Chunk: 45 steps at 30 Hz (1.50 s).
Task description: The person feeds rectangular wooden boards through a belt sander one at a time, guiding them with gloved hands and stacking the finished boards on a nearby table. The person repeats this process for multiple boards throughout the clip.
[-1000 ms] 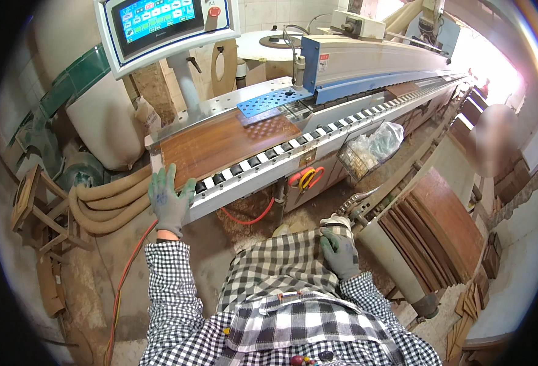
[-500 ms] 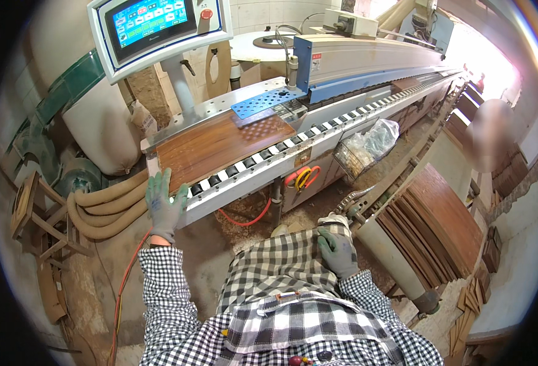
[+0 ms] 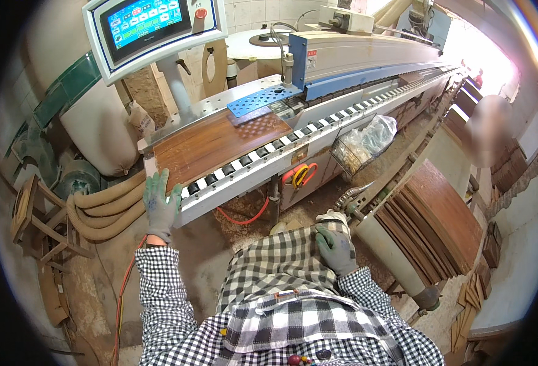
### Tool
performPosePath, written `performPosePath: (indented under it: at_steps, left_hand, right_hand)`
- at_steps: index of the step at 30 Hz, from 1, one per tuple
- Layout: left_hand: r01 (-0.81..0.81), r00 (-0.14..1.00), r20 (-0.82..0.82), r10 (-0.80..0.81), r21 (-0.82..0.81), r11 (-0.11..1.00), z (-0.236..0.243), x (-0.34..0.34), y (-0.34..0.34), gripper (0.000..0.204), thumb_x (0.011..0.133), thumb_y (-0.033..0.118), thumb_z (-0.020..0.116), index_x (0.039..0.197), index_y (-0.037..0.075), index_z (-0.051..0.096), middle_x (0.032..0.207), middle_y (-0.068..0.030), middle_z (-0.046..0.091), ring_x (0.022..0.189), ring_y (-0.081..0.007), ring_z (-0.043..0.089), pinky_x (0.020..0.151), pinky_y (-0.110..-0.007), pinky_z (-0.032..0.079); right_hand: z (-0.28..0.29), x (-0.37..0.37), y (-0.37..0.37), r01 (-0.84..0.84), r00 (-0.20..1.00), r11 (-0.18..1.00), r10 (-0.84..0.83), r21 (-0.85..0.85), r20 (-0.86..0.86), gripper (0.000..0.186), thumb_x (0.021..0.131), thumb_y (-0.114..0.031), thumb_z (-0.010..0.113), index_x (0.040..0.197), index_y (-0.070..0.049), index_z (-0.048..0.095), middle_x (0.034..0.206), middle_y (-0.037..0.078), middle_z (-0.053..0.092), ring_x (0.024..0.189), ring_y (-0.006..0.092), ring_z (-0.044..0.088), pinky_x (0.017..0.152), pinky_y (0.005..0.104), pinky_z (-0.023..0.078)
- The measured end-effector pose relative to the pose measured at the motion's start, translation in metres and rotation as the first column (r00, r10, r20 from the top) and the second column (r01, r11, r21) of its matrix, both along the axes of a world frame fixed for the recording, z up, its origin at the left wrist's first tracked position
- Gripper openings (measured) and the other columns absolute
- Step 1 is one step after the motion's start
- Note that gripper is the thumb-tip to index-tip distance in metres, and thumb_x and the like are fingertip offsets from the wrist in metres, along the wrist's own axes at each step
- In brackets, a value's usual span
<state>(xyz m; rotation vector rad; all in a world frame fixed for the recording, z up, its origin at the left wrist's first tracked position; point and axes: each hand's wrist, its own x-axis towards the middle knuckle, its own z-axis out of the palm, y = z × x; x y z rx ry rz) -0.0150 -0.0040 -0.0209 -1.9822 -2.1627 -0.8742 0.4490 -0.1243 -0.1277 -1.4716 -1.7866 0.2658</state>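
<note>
My left hand (image 3: 160, 204), in a grey-green glove, is open with its fingers spread. Its fingertips rest at the near end of a brown wood-grain board (image 3: 211, 145). The board lies flat on the bed of a long machine (image 3: 366, 67), its far end beneath a blue perforated plate (image 3: 263, 101). A row of black-and-white conveyor pads (image 3: 244, 160) runs along the board's right side. My right hand (image 3: 337, 250), gloved the same way, lies on my checked apron (image 3: 275, 262) with fingers loosely bent and nothing visible in it.
A lit control screen (image 3: 147, 27) stands at upper left. Thick hoses (image 3: 107, 204) and a wooden stool (image 3: 43, 213) are left of me. On my right, brown boards (image 3: 424, 226) stand stacked on a roller stand. A wire basket (image 3: 351, 155) and red-and-yellow-handled scissors (image 3: 299, 176) hang on the machine's side.
The whole view has shifted slightly. My left hand stays at the board's near end, and my right hand stays on the apron; the board shows no clear movement along the bed.
</note>
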Motion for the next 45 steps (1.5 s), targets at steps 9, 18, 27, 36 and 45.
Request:
performPosePath:
  at_steps: [9,18,27,36,45]
  left_hand:
    - [-0.038,0.998,-0.056,0.034,-0.088,0.995,0.017,0.012,0.000,0.064,0.096,0.051,0.056,0.152,0.022,0.043,0.155,-0.0176,0.042,0.147,-0.0356,0.031,0.120,-0.053,0.015]
    - [-0.052,0.982,-0.189,0.026,-0.137,0.989,0.029,0.066,0.032,0.064,0.096,0.055,0.051,0.150,0.021,0.045,0.152,-0.0188,0.045,0.144,-0.0336,0.036,0.120,-0.054,0.015]
    - [-0.001,0.986,-0.162,-0.028,-0.176,0.984,0.039,0.143,0.065,0.072,0.098,0.060,0.044,0.153,0.014,0.040,0.154,-0.0193,0.043,0.145,-0.0336,0.036,0.122,-0.050,0.016]
    - [0.084,0.963,-0.259,-0.072,0.036,0.996,0.025,0.143,0.065,0.072,0.097,0.061,0.047,0.148,0.010,0.046,0.145,-0.0158,0.053,0.138,-0.0343,0.044,0.118,-0.048,0.026]
    - [0.053,0.961,-0.260,-0.092,-0.153,0.987,0.039,0.147,0.058,0.073,0.100,0.062,0.033,0.153,0.011,0.040,0.156,-0.0160,0.042,0.147,-0.0332,0.034,0.123,-0.047,0.016]
  right_hand:
    - [-0.001,-0.001,0.001,-0.019,0.999,1.000,0.019,0.014,-0.032,0.028,0.091,-0.024,0.068,0.111,-0.005,0.071,0.100,0.016,0.072,0.090,0.0329,0.068,0.083,0.0423,0.050]
    - [0.000,0.000,0.000,-0.013,1.000,1.000,0.013,0.004,-0.006,0.028,0.091,-0.024,0.069,0.112,-0.006,0.071,0.100,0.017,0.072,0.090,0.0329,0.068,0.082,0.0432,0.051]
    - [0.025,0.026,-0.020,0.115,0.881,0.981,-0.174,-0.158,-0.441,0.032,0.099,-0.018,0.063,0.126,-0.001,0.065,0.122,0.013,0.069,0.110,0.0191,0.065,0.095,0.0333,0.051]
    - [0.093,0.199,-0.119,0.748,0.662,0.502,-0.606,0.433,-0.441,0.038,0.104,-0.018,0.054,0.140,-0.003,0.055,0.135,0.015,0.061,0.120,0.0242,0.060,0.103,0.0344,0.048]
    - [0.098,0.275,-0.203,0.876,0.113,0.459,-0.491,-0.147,-0.864,0.063,0.098,-0.037,0.066,0.143,0.003,0.047,0.142,0.016,0.052,0.122,0.0271,0.056,0.103,0.0375,0.050]
